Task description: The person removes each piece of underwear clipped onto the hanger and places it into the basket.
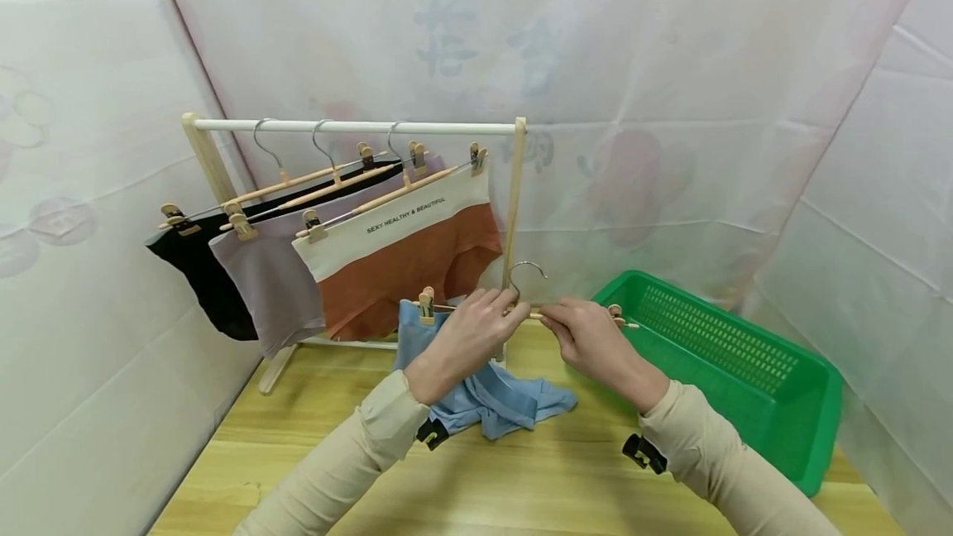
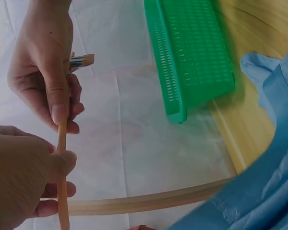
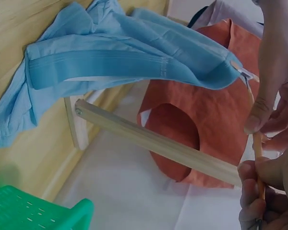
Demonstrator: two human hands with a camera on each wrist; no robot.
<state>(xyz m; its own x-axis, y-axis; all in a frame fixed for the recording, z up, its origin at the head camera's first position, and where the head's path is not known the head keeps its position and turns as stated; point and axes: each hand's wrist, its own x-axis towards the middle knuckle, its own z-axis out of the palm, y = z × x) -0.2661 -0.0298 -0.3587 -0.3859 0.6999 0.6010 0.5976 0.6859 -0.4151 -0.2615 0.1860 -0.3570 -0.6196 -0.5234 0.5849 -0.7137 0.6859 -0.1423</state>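
Both hands hold one wooden clip hanger point(image 3: 257, 143) above the table. My left hand point(image 1: 476, 325) grips its bar near the hook, and my right hand point(image 1: 591, 342) pinches the bar a little to the right. A pair of light blue underpants point(image 1: 506, 395) hangs by one end of its waistband from the left clip point(image 1: 426, 304); the rest droops onto the table. The right clip point(image 2: 81, 61) sticks out beyond my right hand with no cloth in it. The metal hook point(image 1: 530, 269) points up.
A drying rack point(image 1: 515, 205) stands at the back left. Black point(image 1: 201, 288), lilac point(image 1: 271, 288) and rust-and-white underpants point(image 1: 402, 271) hang on it from clip hangers. To the right, a green basket point(image 1: 826, 404) sits on the wooden table point(image 1: 298, 453), against the curtained walls.
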